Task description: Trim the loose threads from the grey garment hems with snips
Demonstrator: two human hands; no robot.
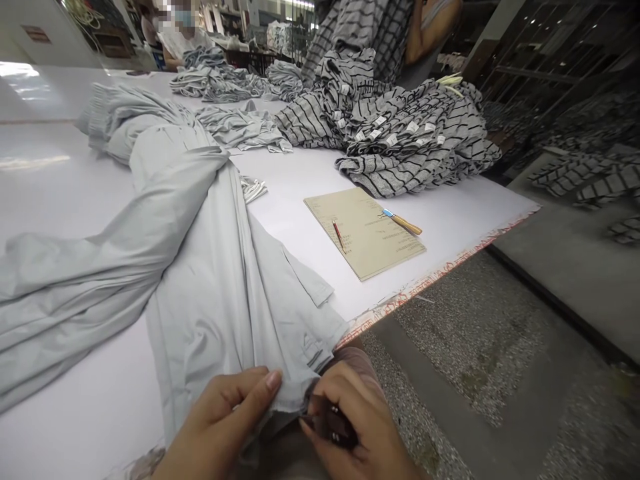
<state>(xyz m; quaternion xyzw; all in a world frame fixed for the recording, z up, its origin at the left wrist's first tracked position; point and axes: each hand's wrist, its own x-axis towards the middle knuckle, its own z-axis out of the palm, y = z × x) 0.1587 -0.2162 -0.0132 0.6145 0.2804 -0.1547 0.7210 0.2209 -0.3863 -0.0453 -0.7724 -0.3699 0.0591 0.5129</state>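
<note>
A pale grey-blue fabric garment drapes over the table and down its near edge. My left hand pinches the garment's lower edge between thumb and fingers. Beside it, my right hand is closed around a small dark tool that looks like thread snips. The tool's tip is against or very near the cloth edge, and its blades are mostly hidden. Some of my right fingers also touch the cloth, though whether they grip it is unclear.
On the white table lies a tan notebook with a red pen and a wooden-handled tool on it. Striped garments are heaped beyond. More grey cloth lies farther back. People are across the table.
</note>
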